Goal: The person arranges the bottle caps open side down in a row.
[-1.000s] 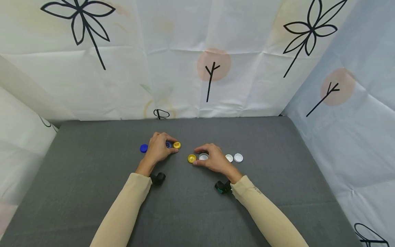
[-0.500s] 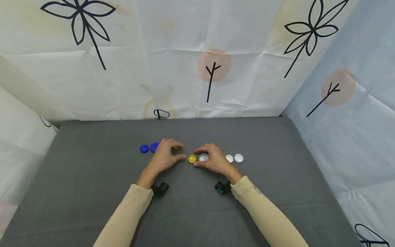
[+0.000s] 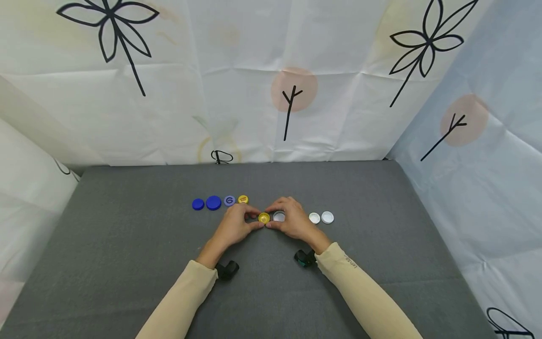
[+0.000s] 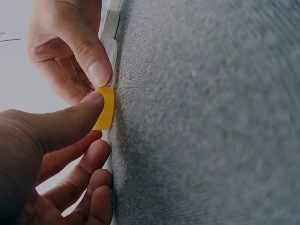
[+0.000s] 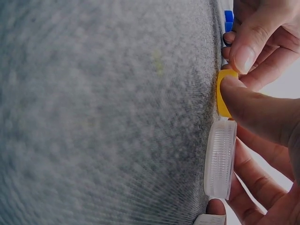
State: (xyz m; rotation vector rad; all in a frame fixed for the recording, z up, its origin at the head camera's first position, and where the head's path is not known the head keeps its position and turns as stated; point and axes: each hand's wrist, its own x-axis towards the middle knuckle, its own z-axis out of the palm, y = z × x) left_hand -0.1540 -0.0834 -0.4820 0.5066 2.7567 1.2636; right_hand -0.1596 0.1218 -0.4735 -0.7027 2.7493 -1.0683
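A yellow bottle cap (image 3: 264,218), hollow side up in the head view, lies between both hands. My left hand (image 3: 235,225) pinches it from the left, with the thumb (image 4: 91,105) on its near side. My right hand (image 3: 294,220) holds it from the right, its thumb (image 5: 234,89) pressed on the cap's side in the right wrist view. The two thumb tips come close together there. A clear ribbed cap (image 5: 220,159) stands right beside the yellow one, inside the curve of my right hand.
To the upper left, a row holds a small blue cap (image 3: 197,204), a larger blue cap (image 3: 213,203), a pale blue cap (image 3: 229,201) and another yellow cap (image 3: 243,199). Two white caps (image 3: 314,217) lie right of my right hand. Grey cloth (image 3: 262,292) covers the table.
My left hand has left the upper row, moving right and toward me to the lower yellow cap. The upper row is uncovered now. My right hand has barely moved.
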